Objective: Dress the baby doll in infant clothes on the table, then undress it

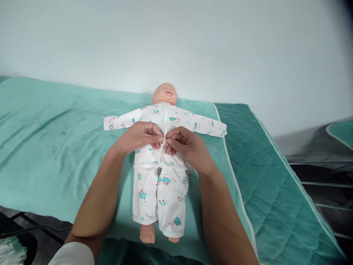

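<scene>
A baby doll (pixel 164 94) lies on its back with its head toward the wall and its arms spread wide. It wears a white printed baby shirt (pixel 156 112) and matching trousers (pixel 145 193), with bare feet showing below. Over the middle of the shirt's front, my left hand (pixel 145 137) pinches the shirt's front edge between thumb and fingers. Close against it, my right hand (pixel 183 143) pinches the opposite edge at the same spot. Whatever fastener lies between the fingertips is hidden.
A light green blanket (pixel 68 147) lies under the doll, over a darker quilted cover (pixel 264 173) that shows on the right. A white wall (pixel 176 44) rises behind. Metal bars (pixel 325 184) show at the right, and a dark cable (pixel 35 229) at lower left.
</scene>
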`<action>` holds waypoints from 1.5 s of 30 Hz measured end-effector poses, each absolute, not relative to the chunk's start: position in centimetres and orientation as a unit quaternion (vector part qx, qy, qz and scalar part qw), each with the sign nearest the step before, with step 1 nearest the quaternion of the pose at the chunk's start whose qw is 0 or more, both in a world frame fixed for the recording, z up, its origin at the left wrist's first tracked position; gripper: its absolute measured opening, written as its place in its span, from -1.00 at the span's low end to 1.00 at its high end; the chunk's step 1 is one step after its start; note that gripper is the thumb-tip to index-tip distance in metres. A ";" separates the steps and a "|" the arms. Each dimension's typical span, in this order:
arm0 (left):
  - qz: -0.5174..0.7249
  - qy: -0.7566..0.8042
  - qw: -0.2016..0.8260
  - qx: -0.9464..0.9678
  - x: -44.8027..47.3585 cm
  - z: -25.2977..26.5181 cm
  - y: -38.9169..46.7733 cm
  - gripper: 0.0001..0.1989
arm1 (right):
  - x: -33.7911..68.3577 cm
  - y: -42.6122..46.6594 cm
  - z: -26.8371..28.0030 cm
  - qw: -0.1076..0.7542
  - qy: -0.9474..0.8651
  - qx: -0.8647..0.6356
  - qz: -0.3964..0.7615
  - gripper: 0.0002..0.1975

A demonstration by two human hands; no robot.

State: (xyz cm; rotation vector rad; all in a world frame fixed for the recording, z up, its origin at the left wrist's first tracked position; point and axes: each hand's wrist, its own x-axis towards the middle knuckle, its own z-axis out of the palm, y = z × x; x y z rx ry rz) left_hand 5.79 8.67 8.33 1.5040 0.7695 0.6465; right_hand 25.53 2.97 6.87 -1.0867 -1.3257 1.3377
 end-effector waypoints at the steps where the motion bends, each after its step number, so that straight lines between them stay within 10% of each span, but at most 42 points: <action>1: 0.278 0.339 0.614 0.657 5.8 8.4 8.6 -0.78 | 25.5 3.0 6.9 0.463 -0.542 -0.443 0.543 -0.80; 45: 0.256 0.352 0.610 0.662 5.3 8.8 8.1 -0.83 | 25.2 2.8 6.6 0.447 -0.569 -0.479 0.497 -0.89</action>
